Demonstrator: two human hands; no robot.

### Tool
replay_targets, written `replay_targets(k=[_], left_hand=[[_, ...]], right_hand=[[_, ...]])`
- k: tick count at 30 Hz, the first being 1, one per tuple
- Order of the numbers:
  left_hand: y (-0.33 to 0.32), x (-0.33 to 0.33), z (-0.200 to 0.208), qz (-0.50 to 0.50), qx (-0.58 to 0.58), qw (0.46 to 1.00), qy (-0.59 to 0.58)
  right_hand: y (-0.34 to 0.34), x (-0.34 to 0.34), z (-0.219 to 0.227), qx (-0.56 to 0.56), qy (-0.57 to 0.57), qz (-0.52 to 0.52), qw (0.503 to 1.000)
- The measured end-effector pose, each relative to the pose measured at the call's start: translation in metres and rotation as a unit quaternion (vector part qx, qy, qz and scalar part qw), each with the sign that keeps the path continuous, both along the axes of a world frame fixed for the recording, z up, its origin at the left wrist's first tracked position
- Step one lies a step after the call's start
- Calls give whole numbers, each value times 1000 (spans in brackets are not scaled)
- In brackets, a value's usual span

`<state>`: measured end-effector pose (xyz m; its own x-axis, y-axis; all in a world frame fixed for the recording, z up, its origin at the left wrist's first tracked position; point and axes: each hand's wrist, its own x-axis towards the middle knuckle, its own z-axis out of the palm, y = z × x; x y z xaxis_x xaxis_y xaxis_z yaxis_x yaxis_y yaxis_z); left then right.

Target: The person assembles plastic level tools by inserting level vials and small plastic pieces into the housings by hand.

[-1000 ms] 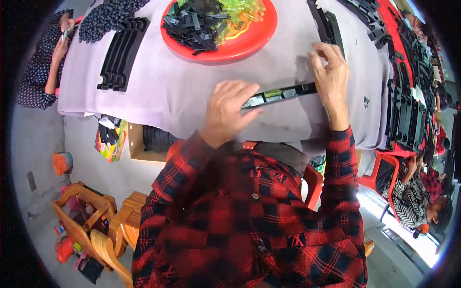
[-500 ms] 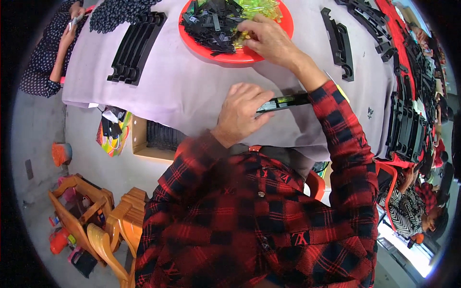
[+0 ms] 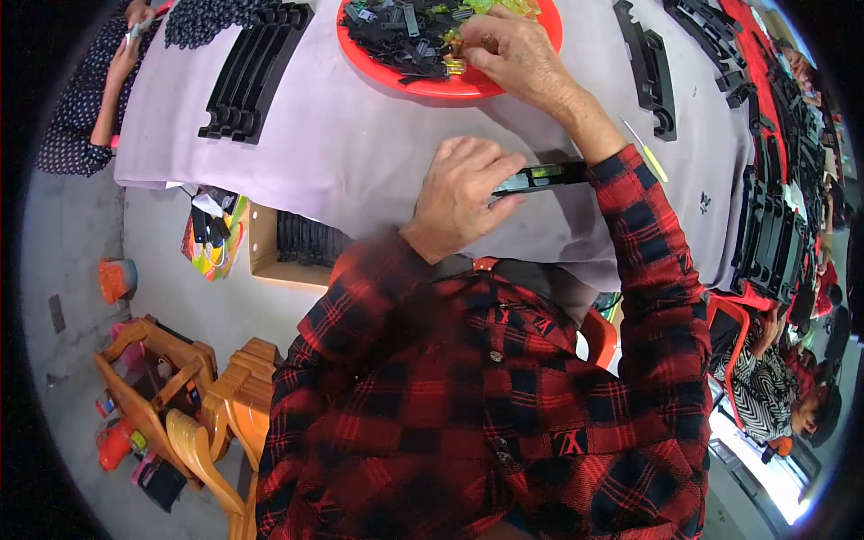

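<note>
My left hand (image 3: pixel 461 193) is closed round one end of a long black plastic part (image 3: pixel 565 173), holding it just above the table. A yellow-green clear piece (image 3: pixel 540 175) shows within that part, and its far end passes behind my right sleeve. Over the right side of a round red tray (image 3: pixel 423 88), my right hand (image 3: pixel 522 58) has its fingers curled and pinched together; what they hold is too small to make out. Small black plastic pieces (image 3: pixel 387 45) fill the tray's left side. Clear yellow pieces (image 3: pixel 456 66) lie by my fingertips.
Ribbed black parts (image 3: pixel 256 72) and a heap of black beads (image 3: pixel 211 22) lie left on the cloth-covered table (image 3: pixel 333 144). To the right are another black part (image 3: pixel 648 67), a yellow-handled pointed tool (image 3: pixel 655 164) and black parts (image 3: pixel 769 234). Someone's hands (image 3: pixel 130 40) work far left.
My right hand has shifted slightly within the tray, its fingers curled tighter. The left hand still holds the black part. The pointed tool, mostly covered by my sleeve before, now shows fully.
</note>
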<state>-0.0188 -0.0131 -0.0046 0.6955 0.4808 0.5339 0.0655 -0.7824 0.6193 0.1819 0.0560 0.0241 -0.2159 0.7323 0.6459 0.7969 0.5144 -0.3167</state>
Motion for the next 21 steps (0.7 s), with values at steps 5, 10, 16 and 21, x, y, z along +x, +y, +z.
replay_targets(k=[5, 10, 16, 21], left_hand=[[0, -4, 4, 8, -1, 1000, 7], [-1, 0, 5, -4, -3, 1000, 6], [-1, -4, 8, -8, -13, 1000, -3], [3, -4, 29, 64, -367, 905, -206]], right_hand=[[0, -13, 12, -123, -48, -41, 990], [11, 5, -7, -57, -66, -11, 996], [-22, 5, 46, -201, 76, -76, 974], [-97, 3, 68, -320, 245, -33, 915]])
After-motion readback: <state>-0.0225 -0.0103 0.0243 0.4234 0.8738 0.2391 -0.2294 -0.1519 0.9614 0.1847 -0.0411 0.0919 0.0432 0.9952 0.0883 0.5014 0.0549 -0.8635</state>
